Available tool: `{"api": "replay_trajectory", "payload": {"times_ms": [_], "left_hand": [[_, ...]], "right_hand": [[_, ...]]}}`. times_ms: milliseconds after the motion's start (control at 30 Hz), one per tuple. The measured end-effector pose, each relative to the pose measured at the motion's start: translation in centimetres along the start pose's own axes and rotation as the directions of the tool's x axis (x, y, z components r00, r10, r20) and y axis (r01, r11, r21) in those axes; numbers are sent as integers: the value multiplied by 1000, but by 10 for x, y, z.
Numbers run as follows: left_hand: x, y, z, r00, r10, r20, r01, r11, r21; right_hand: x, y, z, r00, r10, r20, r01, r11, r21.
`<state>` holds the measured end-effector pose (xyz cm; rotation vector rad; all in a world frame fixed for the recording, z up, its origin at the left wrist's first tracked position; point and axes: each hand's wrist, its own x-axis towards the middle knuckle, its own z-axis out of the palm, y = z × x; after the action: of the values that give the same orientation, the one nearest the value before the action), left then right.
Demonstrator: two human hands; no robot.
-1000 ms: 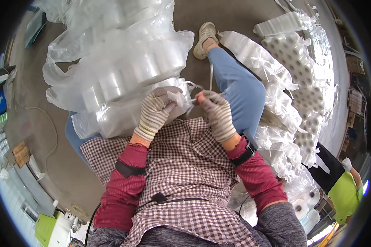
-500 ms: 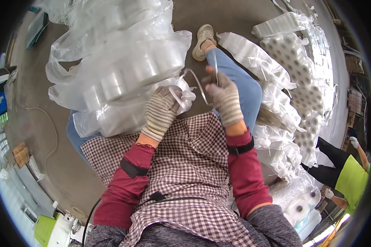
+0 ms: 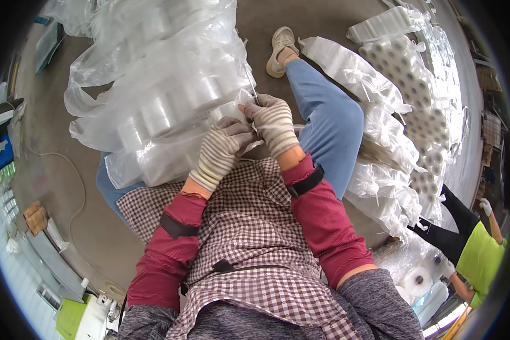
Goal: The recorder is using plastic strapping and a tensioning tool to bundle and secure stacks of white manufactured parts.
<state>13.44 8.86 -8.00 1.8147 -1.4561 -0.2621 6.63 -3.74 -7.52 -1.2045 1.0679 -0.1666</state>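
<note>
a lime-green and white machine (image 3: 75, 322) stands at the near left corner of a grey-brown floor (image 3: 110, 218), with a thin pale cord (image 3: 84, 187) curving over the floor's left side. next, a heap of clear plastic bags (image 3: 170, 73) packed with white rolls rises from the floor's far left; the nearest, a long clear bag of rolls (image 3: 147, 164), lies over the wearer's left leg. at this bag's right end, the left hand (image 3: 220, 152), in a grey-striped knit glove, is curled, fingers bent inward; its exact hold is hidden. a thin whitish strip (image 3: 251, 81) slants up from the right hand (image 3: 273, 126), gloved alike, its fingertips nearly closed around it, just beside the left. past a blue-trousered leg (image 3: 331, 133), tied white bags of rolls (image 3: 379, 127) line the floor's right side; at its near right corner is another person in lime green (image 3: 481, 255).
</note>
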Motion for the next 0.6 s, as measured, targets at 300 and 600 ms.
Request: {"api": "replay_trajectory", "payload": {"times_ms": [300,600], "left_hand": [[3,6,-6,999,-23,48,22,999,37],[28,31,10,877,-470,-102,476,878,47]], "right_hand": [[-61,15,-13,977,-212,-11,213,975,57],[-70,36,-14,922,387,8,-318,746,585]]}}
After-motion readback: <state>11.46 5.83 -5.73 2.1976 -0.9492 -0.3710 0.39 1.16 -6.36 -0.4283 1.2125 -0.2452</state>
